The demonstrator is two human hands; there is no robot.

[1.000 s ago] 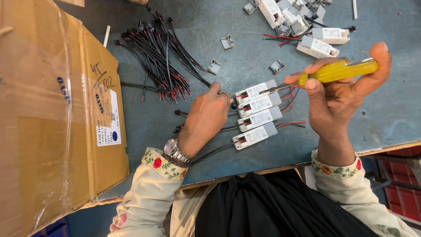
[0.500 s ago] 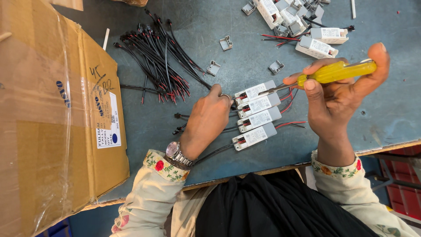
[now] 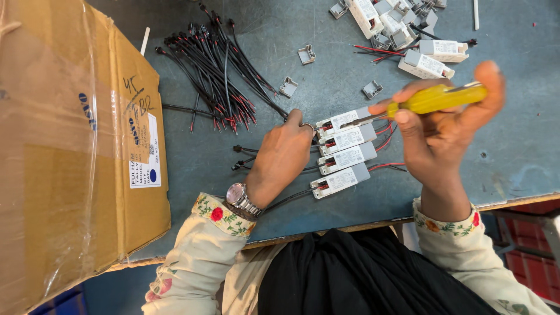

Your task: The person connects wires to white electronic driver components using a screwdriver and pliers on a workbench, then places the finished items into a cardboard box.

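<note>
Four white driver modules (image 3: 344,153) lie side by side in a slanted row on the blue-grey table (image 3: 513,151), wire ends all facing the same way, so each terminal end is open to the tool in turn. Left hand (image 3: 284,156) lies palm down beside the row, fingertips pressing at the wired end of the top module, apparently steadying it; fingers bent, not wrapped round anything. Wristwatch (image 3: 240,200) on that wrist. Right hand (image 3: 438,137) is raised above the table, closed around a yellow-handled screwdriver (image 3: 434,99), thumb on top, shaft angled down and left with its tip at the top module. Forearm comes up from the table edge, wrist cocked. Bundle of black leads (image 3: 219,76) lies further back, loose modules (image 3: 402,32) top right, cardboard box (image 3: 70,146) at left.
</note>
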